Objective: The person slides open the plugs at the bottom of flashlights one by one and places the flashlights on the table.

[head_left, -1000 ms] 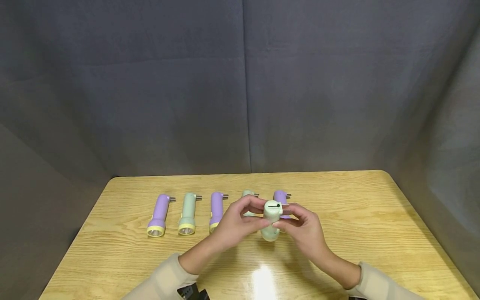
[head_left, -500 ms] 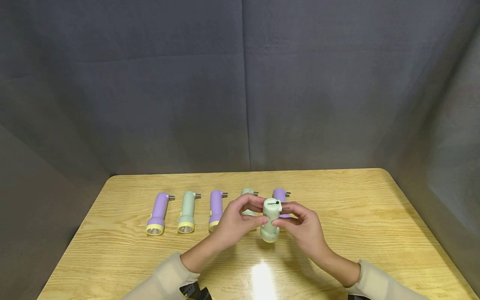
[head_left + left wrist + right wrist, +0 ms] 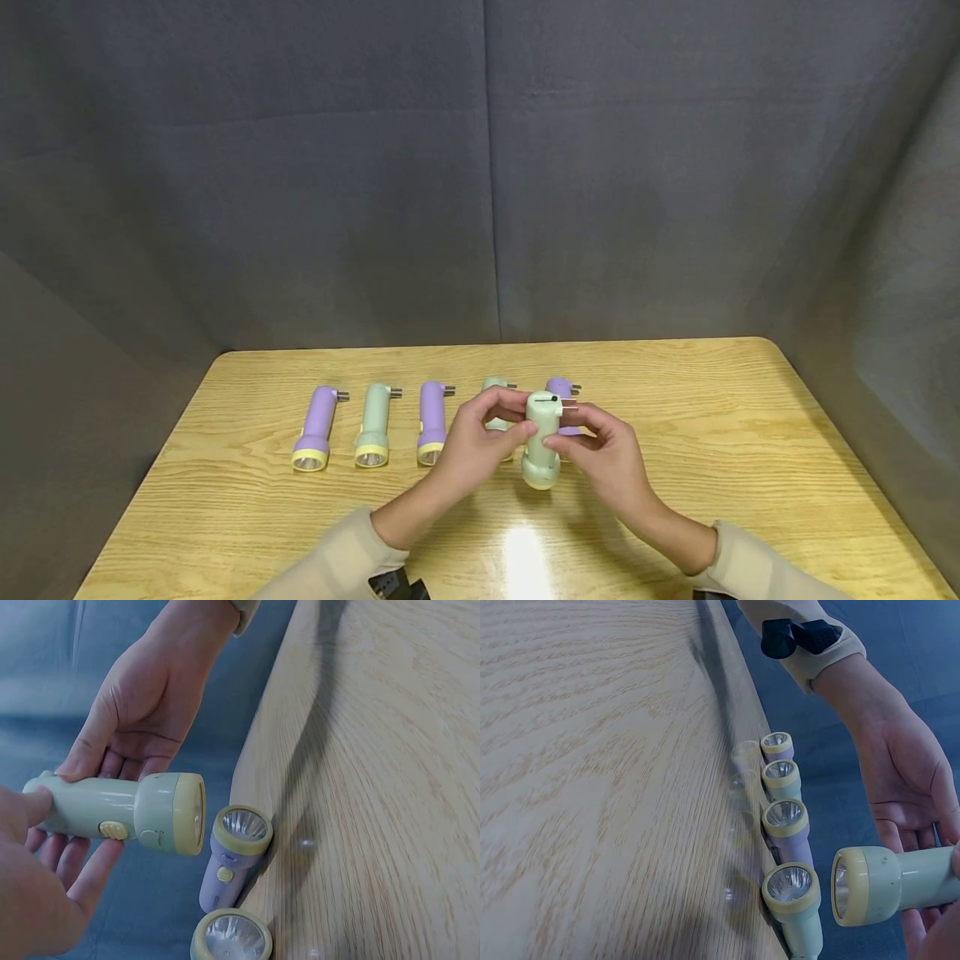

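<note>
A pale green flashlight [image 3: 542,446] is raised above the table, its plug end up and its lens end lower. My left hand [image 3: 480,437] grips the barrel from the left, thumb on the near side. From the right, my right hand [image 3: 611,457] pinches it between thumb and fingers, close to the metal plug prongs [image 3: 570,409]. In the left wrist view the flashlight [image 3: 120,810] shows a yellow ribbed switch [image 3: 114,830] and a yellow lens ring. The right wrist view shows its lens end [image 3: 855,886], with part of the barrel hidden by fingers.
Behind the hands, a row of flashlights lies on the wooden table [image 3: 712,433]: purple [image 3: 320,417], green [image 3: 377,417], purple [image 3: 432,412], then green [image 3: 495,382] and purple [image 3: 559,386] ones partly hidden. A dark grey curtain [image 3: 360,183] stands behind the table.
The held green flashlight has tilted: its plug end has risen slightly and its lens end has dropped, so more of the barrel shows. Both hands have stayed nearly in place.
</note>
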### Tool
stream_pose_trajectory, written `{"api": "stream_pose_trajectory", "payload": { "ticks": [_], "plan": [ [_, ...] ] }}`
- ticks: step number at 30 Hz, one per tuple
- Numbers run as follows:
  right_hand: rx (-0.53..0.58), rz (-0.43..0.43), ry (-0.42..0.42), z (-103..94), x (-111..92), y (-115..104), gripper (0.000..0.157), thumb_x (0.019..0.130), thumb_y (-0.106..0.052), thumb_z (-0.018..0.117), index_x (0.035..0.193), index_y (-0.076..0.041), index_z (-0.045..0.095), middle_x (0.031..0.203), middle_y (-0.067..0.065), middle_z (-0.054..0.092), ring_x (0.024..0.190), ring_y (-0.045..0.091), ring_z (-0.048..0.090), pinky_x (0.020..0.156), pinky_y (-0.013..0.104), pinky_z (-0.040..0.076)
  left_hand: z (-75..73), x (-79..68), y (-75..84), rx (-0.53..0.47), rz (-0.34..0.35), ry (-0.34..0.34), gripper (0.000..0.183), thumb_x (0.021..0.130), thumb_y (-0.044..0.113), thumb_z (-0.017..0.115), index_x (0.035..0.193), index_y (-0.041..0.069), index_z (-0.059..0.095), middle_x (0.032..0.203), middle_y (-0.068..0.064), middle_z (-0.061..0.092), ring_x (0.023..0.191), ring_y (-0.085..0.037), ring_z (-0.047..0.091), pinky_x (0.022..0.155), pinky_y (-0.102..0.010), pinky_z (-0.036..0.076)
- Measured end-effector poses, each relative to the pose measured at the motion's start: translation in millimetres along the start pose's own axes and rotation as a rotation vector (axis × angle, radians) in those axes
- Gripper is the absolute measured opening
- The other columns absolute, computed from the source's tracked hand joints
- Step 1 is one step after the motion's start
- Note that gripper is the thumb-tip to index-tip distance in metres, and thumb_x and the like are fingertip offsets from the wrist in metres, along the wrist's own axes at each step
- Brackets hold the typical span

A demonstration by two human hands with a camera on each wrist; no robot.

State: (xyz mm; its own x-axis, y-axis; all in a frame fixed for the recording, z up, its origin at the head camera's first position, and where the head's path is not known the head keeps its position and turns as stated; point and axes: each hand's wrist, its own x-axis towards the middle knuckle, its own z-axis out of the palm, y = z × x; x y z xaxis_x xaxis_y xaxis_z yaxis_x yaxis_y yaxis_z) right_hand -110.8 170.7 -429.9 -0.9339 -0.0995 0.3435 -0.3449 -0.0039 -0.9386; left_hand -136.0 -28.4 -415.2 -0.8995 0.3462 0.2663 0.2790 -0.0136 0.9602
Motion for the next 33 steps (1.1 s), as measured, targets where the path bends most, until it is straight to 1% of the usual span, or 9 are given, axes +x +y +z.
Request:
{"api": "stream_pose_trajectory", "payload": {
  "ticks": [6,12,16,19,21,23,26,30,33],
  "plan": [
    [0.004,0.033,0.029,0.3,1.3,0.2,0.029,0.087,0.01,0.074,0.114,0.012,0.065,0.109,-0.002,0.073,0.098,0.012,0.069,0.077,0.026,0.061,3.7,-0.3,2.2,-0.02,-0.02,0.037,0.028,0.094,0.003,0.073,0.121,0.0,0.066,0.109,-0.016,0.065,0.095,-0.017,0.063,0.077,-0.028,0.061],
    [0.056,-0.028,0.029,-1.4,-0.8,-0.6,0.021,0.094,0.011,0.064,0.114,0.017,0.061,0.111,0.0,0.072,0.103,0.012,0.07,0.083,0.03,0.061,5.9,2.4,4.7,-0.071,-0.064,0.087,0.026,0.094,0.001,0.072,0.119,-0.003,0.066,0.109,-0.018,0.066,0.092,-0.016,0.064,0.076,-0.038,0.063],
    [0.079,-0.074,-0.014,-2.8,-2.4,-1.8,0.026,0.095,0.013,0.061,0.12,0.02,0.06,0.119,-0.001,0.072,0.108,0.012,0.069,0.087,0.03,0.059,4.7,5.5,7.6,-0.093,-0.094,0.119,0.027,0.095,0.001,0.07,0.121,-0.004,0.065,0.112,-0.018,0.066,0.091,-0.015,0.064,0.074,-0.043,0.063],
    [0.078,-0.107,-0.083,-5.0,-3.6,-2.1,0.034,0.095,0.015,0.06,0.128,0.02,0.056,0.13,-0.002,0.068,0.114,0.012,0.066,0.091,0.027,0.057,4.4,7.6,9.1,-0.108,-0.108,0.137,0.027,0.096,0.001,0.069,0.122,-0.005,0.064,0.113,-0.019,0.065,0.09,-0.015,0.064,0.073,-0.046,0.063],
    [0.06,-0.124,-0.135,-6.5,-4.5,-1.9,0.042,0.094,0.016,0.06,0.135,0.018,0.052,0.139,-0.003,0.063,0.121,0.011,0.063,0.094,0.026,0.056,4.6,9.0,9.9,-0.119,-0.122,0.152,0.027,0.096,0.001,0.069,0.122,-0.005,0.064,0.112,-0.02,0.065,0.088,-0.016,0.065,0.073,-0.048,0.063],
    [0.049,-0.132,-0.186,-7.8,-5.4,-1.5,0.051,0.092,0.016,0.062,0.141,0.015,0.048,0.147,-0.002,0.056,0.127,0.011,0.059,0.097,0.027,0.054,4.9,10.5,10.9,-0.123,-0.145,0.171,0.027,0.097,0.003,0.069,0.122,-0.005,0.065,0.111,-0.018,0.065,0.087,-0.015,0.065,0.071,-0.045,0.063],
    [0.03,-0.148,-0.246,-9.0,-6.5,-0.6,0.065,0.089,0.014,0.069,0.148,0.011,0.042,0.157,0.004,0.045,0.136,0.012,0.051,0.103,0.029,0.051,5.2,12.7,13.1,-0.129,-0.186,0.203,0.028,0.097,0.005,0.07,0.123,-0.004,0.065,0.11,-0.016,0.064,0.087,-0.015,0.066,0.069,-0.041,0.064],
    [0.003,-0.173,-0.313,-10.0,-8.2,1.1,0.084,0.083,0.008,0.078,0.154,0.008,0.034,0.163,0.018,0.029,0.145,0.013,0.039,0.109,0.03,0.046,5.1,15.6,16.4,-0.125,-0.229,0.233,0.029,0.097,0.008,0.07,0.123,-0.003,0.066,0.11,-0.015,0.064,0.088,-0.015,0.067,0.066,-0.036,0.063],
    [-0.064,-0.191,-0.353,-9.6,-9.9,2.4,0.098,0.078,0.003,0.084,0.158,0.004,0.027,0.165,0.022,0.021,0.149,0.013,0.032,0.11,0.03,0.044,4.6,17.1,18.4,-0.117,-0.258,0.241,0.029,0.097,0.011,0.07,0.123,-0.003,0.066,0.111,-0.015,0.065,0.088,-0.016,0.068,0.064,-0.034,0.063]
  ]
}}
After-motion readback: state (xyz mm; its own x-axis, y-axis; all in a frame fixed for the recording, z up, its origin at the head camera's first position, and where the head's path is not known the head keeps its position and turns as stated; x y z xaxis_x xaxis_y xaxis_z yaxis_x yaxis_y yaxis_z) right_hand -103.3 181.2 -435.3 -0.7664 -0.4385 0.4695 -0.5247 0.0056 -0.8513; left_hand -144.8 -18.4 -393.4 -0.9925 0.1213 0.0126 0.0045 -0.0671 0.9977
